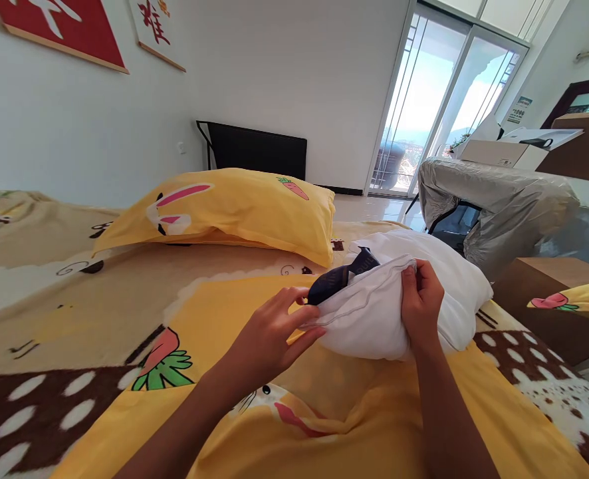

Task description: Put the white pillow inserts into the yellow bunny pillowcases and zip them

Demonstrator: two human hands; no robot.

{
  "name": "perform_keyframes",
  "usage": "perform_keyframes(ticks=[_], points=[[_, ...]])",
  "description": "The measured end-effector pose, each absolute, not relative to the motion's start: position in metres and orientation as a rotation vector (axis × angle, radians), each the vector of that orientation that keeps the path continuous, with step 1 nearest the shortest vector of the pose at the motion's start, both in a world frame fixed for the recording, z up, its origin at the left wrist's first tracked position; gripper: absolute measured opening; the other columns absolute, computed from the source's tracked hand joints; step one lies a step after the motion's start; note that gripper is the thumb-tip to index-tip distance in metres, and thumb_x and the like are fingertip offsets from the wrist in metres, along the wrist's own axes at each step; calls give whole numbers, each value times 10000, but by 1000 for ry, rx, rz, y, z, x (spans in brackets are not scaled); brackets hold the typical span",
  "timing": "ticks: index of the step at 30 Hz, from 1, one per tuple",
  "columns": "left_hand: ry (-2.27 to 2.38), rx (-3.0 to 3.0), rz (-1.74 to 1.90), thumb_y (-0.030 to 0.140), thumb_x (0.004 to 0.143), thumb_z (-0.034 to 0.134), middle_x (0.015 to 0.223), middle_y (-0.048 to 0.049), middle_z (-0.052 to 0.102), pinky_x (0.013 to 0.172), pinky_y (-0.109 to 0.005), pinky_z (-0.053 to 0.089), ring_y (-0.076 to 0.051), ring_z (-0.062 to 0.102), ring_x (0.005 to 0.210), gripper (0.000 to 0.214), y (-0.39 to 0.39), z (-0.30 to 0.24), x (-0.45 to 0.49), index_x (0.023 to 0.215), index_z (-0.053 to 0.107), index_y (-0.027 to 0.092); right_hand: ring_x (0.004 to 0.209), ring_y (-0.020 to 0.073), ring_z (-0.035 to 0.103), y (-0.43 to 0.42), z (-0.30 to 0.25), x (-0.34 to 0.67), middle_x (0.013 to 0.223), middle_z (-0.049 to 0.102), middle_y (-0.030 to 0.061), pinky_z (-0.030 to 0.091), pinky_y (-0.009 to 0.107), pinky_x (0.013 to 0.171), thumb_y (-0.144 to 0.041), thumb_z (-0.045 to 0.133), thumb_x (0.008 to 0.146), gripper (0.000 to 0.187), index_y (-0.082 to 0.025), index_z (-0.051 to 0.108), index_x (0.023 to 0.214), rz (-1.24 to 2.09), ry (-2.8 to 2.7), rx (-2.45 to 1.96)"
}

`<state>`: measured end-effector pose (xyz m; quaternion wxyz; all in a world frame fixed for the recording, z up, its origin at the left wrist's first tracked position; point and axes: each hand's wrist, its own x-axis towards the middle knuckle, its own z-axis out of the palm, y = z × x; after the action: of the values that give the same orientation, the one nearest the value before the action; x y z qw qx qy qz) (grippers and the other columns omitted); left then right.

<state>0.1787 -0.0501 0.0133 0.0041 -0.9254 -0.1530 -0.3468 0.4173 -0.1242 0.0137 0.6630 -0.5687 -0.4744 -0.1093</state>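
Observation:
A white pillow (449, 279) lies on the bed at the right, with a dark blue patterned cloth (342, 274) sticking out of its open seamed end. My left hand (274, 329) pinches the white edge of that opening next to the dark cloth. My right hand (421, 299) is closed around the upper edge of the same opening, fingers curled over the fabric. Both forearms reach in from the bottom of the view.
A yellow pillow with a rabbit and carrot print (235, 209) lies at the head of the bed. The bedspread (125, 313) is yellow, beige and brown. A silver-covered object (504, 199) and a brown box (538, 286) stand right of the bed, before glass doors (439, 100).

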Motion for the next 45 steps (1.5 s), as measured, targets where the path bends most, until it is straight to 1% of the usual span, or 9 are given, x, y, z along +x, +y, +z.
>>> perform_keyframes(ticks=[4, 9, 14, 22, 29, 32, 35, 38, 45], points=[[-534, -2874, -1123, 268, 902, 497, 993, -79, 546, 701, -285, 462, -164, 506, 825, 169, -54, 6, 185, 840, 636, 195, 601, 117, 405, -125, 14, 419, 655, 480, -35, 330, 242, 571, -375, 469, 915, 230, -185, 521, 796, -242, -1055, -1281], [-567, -2939, -991, 224, 926, 429, 1111, -109, 541, 821, -352, 445, -217, 497, 986, 188, -47, 3, 184, 816, 568, 161, 621, 121, 413, -125, 14, 422, 678, 493, -31, 339, 249, 594, -386, 481, 905, 232, -184, 532, 803, -243, -1001, -1277], [-523, -3069, -890, 232, 954, 364, 827, -48, 560, 700, -290, 424, -166, 499, 751, 214, -43, 6, 183, 817, 512, 162, 626, 122, 413, -123, 13, 423, 681, 489, -30, 339, 250, 596, -398, 494, 894, 238, -182, 533, 801, -229, -985, -1265], [-332, -2827, -951, 171, 935, 392, 712, -23, 571, 693, -288, 393, -146, 483, 654, 195, -42, 4, 183, 790, 521, 155, 644, 121, 432, -126, 13, 428, 700, 511, -21, 352, 241, 598, -411, 547, 863, 242, -175, 554, 808, -114, -945, -1209], [-544, -2660, -682, 223, 932, 392, 537, -4, 548, 591, -317, 368, -143, 461, 462, 295, -36, 4, 173, 666, 510, 171, 634, 115, 422, -120, 6, 413, 711, 509, -23, 346, 238, 587, -354, 530, 882, 183, -176, 572, 877, -27, -1088, -1257], [-590, -2540, -998, 250, 923, 424, 531, -7, 511, 548, -308, 361, -152, 473, 491, 299, -60, 14, 176, 638, 484, 181, 613, 112, 412, -119, 6, 399, 685, 491, -31, 341, 236, 574, -322, 507, 893, 159, -180, 566, 854, -40, -1185, -1287], [-531, -2646, -1418, 191, 918, 446, 806, -56, 622, 684, -265, 467, -163, 600, 792, 103, -82, 18, 185, 922, 545, 166, 620, 118, 427, -119, 5, 388, 690, 487, -26, 352, 241, 586, -284, 491, 894, 128, -183, 554, 848, -60, -1285, -1309], [-544, -2719, -1476, 202, 915, 468, 1020, -95, 637, 828, -265, 503, -175, 604, 993, 230, -86, 8, 194, 1139, 489, 155, 667, 131, 462, -116, -1, 378, 740, 508, -8, 370, 253, 622, -245, 479, 888, 82, -189, 535, 870, -104, -1388, -1294], [-847, -2946, -1649, 243, 855, 556, 893, -22, 688, 686, -239, 536, -138, 647, 750, 85, -71, -12, 203, 923, 568, 195, 686, 145, 480, -111, -5, 368, 742, 519, 7, 380, 260, 613, -220, 449, 887, 65, -202, 503, 857, -166, -1436, -1277]])
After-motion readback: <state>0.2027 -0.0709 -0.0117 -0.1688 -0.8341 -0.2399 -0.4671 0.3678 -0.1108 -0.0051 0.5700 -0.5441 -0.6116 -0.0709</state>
